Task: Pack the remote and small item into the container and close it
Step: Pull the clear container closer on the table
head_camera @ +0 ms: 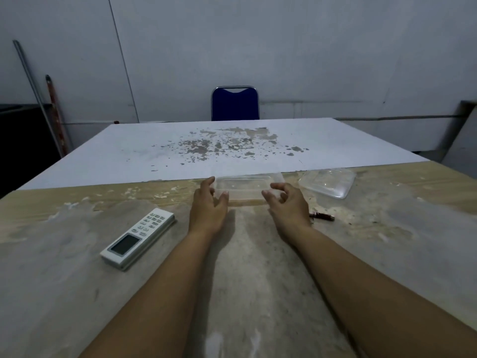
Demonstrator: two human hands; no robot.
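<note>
A clear plastic container (245,186) stands open on the table, just beyond my hands. My left hand (207,208) is at its left end, index finger along the left wall and thumb on the front wall. My right hand (286,205) hovers at its front right with curled, parted fingers and holds nothing. The white remote (138,237) lies face up to the left of my left arm. A small dark red, pen-like item (322,216) lies to the right of my right wrist. The clear lid (327,183) rests to the right of the container.
The near table (245,280) is worn wood with pale smears. A white board (206,146) with flaked patches covers the far half. A blue chair (235,103) stands behind it against the wall. Poles (41,99) lean at the far left.
</note>
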